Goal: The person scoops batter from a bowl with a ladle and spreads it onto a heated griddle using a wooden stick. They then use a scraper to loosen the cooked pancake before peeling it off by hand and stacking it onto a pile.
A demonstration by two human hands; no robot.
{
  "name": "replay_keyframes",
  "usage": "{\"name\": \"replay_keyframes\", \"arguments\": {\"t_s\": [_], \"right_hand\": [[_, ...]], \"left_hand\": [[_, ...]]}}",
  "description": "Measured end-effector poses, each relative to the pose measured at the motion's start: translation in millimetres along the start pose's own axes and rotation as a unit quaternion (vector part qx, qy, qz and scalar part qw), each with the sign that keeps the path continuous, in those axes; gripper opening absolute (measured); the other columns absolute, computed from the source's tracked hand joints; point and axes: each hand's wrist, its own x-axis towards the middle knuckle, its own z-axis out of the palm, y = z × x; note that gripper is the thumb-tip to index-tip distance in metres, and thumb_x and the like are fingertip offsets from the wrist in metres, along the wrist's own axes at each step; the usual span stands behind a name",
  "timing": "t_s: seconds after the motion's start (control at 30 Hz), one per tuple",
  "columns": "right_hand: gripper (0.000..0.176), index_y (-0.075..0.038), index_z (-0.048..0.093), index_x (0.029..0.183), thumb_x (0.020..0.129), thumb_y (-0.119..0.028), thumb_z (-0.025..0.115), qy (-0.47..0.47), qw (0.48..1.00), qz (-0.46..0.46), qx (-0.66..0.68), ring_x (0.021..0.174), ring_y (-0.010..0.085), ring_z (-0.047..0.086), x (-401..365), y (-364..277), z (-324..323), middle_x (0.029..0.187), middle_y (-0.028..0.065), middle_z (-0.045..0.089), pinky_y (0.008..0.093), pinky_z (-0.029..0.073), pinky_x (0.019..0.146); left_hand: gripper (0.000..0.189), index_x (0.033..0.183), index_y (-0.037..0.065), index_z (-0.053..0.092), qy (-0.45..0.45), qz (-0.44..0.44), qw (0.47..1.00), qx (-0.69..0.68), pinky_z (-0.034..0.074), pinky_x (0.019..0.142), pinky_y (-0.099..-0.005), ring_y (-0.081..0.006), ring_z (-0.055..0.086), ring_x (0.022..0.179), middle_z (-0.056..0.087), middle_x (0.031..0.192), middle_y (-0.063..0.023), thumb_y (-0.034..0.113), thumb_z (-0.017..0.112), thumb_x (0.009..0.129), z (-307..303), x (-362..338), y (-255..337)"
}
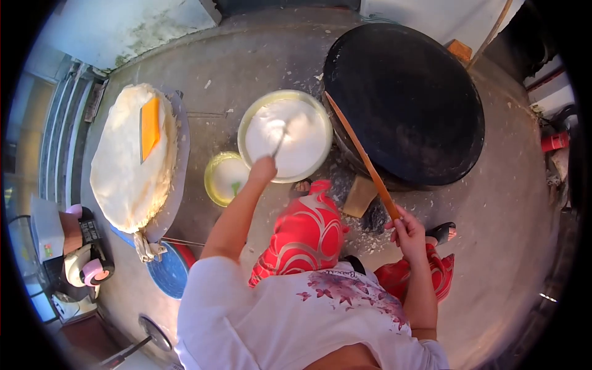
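My left hand point(264, 168) is closed around a thin grey-handled utensil point(281, 140) whose lower end is blurred and sunk in white batter point(296, 145). That batter fills a wide pale basin point(244, 111). Closed on the near end of a long wooden spatula point(364, 155) is my right hand point(408, 231). The spatula slants along the left edge of a large round black griddle point(410, 102), its tip near the rim. Beside the basin stands a smaller yellow bowl point(209, 184) of white liquid, with something green in it.
At left, a thick stack of pale flatbreads point(126, 179) carries an orange scraper point(150, 129). Below it sits a blue basin point(168, 274). A brick-like block point(361, 196) lies by the griddle's base. Red cloth covers my knees. Stray crumbs dot the concrete floor point(246, 55).
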Motion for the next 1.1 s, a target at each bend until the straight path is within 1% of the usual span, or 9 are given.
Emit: {"name": "replay_keyframes", "arguments": {"t_s": [0.1, 0.23, 0.3, 0.4, 0.53, 0.73, 0.93, 1.0, 1.1], "right_hand": [[0.037, -0.009, 0.047, 0.123, 0.086, -0.002, 0.045, 0.023, 0.999, 0.01, -0.035, 0.05, 0.0042, 0.047, -2, -6, -2, 0.075, 0.0029, 0.06, 0.0168, 0.038, 0.046], [0.036, -0.008, 0.048, 0.121, 0.086, -0.001, 0.045, 0.026, 0.999, 0.008, -0.042, 0.05, 0.0048, 0.048, -4, 2, -3, 0.075, 0.0033, 0.06, 0.0178, 0.04, 0.047], [0.036, -0.008, 0.048, 0.121, 0.086, -0.001, 0.045, 0.023, 0.998, 0.003, -0.056, 0.05, 0.005, 0.048, -6, 8, -1, 0.075, 0.0035, 0.06, 0.0181, 0.04, 0.047], [0.038, -0.009, 0.044, 0.124, 0.087, -0.003, 0.043, 0.002, 0.998, -0.019, -0.058, 0.049, 0.0044, 0.048, 0, 9, -1, 0.076, 0.0038, 0.06, 0.0158, 0.035, 0.041], [0.037, -0.009, 0.045, 0.124, 0.088, -0.003, 0.043, 0.004, 0.997, -0.007, -0.076, 0.05, 0.0048, 0.049, 1, -1, 4, 0.076, 0.0035, 0.06, 0.0163, 0.036, 0.042], [0.036, -0.008, 0.046, 0.123, 0.087, -0.003, 0.044, -0.008, 0.996, -0.019, -0.084, 0.05, 0.005, 0.05, 2, 11, 8, 0.076, 0.0034, 0.06, 0.0165, 0.037, 0.042], [0.036, -0.007, 0.048, 0.121, 0.086, -0.002, 0.045, 0.012, 0.997, 0.01, -0.082, 0.052, 0.0059, 0.049, 5, 8, 11, 0.073, 0.004, 0.06, 0.0191, 0.041, 0.049], [0.036, -0.007, 0.048, 0.121, 0.086, -0.002, 0.045, 0.009, 0.996, 0.009, -0.083, 0.052, 0.0059, 0.049, 6, 10, 11, 0.073, 0.0038, 0.06, 0.019, 0.041, 0.049], [0.036, -0.007, 0.048, 0.122, 0.086, -0.002, 0.045, 0.009, 0.997, 0.025, -0.07, 0.051, 0.0058, 0.049, 6, 12, 13, 0.074, 0.0039, 0.06, 0.0189, 0.041, 0.049]], "left_hand": [[0.013, 0.076, 0.003, 0.06, -0.028, -0.066, 0.997, -0.015, 0.046, 0.07, -0.043, -0.0356, 0.058, 0.079, 0.061, 0.084, -0.019, 0.012, 0.052, 0.074, -32, -57, -26], [0.014, 0.078, 0.003, 0.06, -0.079, -0.105, 0.989, 0.07, 0.046, 0.07, -0.0434, -0.0353, 0.058, 0.078, 0.061, 0.082, -0.0188, 0.014, 0.052, 0.074, -60, -5, -48], [0.021, 0.084, 0.003, 0.061, 0.002, -0.115, 0.993, 0.007, 0.046, 0.073, -0.0435, -0.0338, 0.058, 0.085, 0.061, 0.089, -0.0179, 0.018, 0.049, 0.077, -39, 18, -21], [0.019, 0.085, 0.003, 0.06, -0.045, -0.041, 0.998, -0.015, 0.047, 0.071, -0.0437, -0.0342, 0.059, 0.08, 0.061, 0.086, -0.0184, 0.016, 0.049, 0.076, -8, -25, -3], [0.017, 0.086, 0.004, 0.057, -0.066, -0.058, 0.996, 0.031, 0.048, 0.068, -0.0419, -0.0326, 0.061, 0.075, 0.061, 0.083, -0.0181, 0.016, 0.048, 0.078, -87, -74, -4], [0.018, 0.094, 0.005, 0.053, 0.055, -0.091, 0.984, 0.141, 0.05, 0.064, -0.0406, -0.0314, 0.061, 0.072, 0.061, 0.081, -0.0158, 0.014, 0.044, 0.081, -115, -29, -6], [0.021, 0.09, 0.004, 0.054, 0.028, -0.151, 0.988, 0.015, 0.047, 0.069, -0.0444, -0.0339, 0.06, 0.082, 0.061, 0.085, -0.0176, 0.019, 0.042, 0.082, -14, -18, 21], [0.023, 0.089, 0.003, 0.055, -0.033, -0.072, 0.997, 0.002, 0.047, 0.071, -0.0433, -0.034, 0.059, 0.083, 0.061, 0.084, -0.0189, 0.021, 0.042, 0.083, -19, -49, 21], [0.021, 0.09, 0.001, 0.056, -0.033, -0.074, 0.995, -0.066, 0.047, 0.071, -0.0453, -0.0368, 0.059, 0.081, 0.061, 0.084, -0.0217, 0.016, 0.043, 0.08, -73, -86, 14]]}}
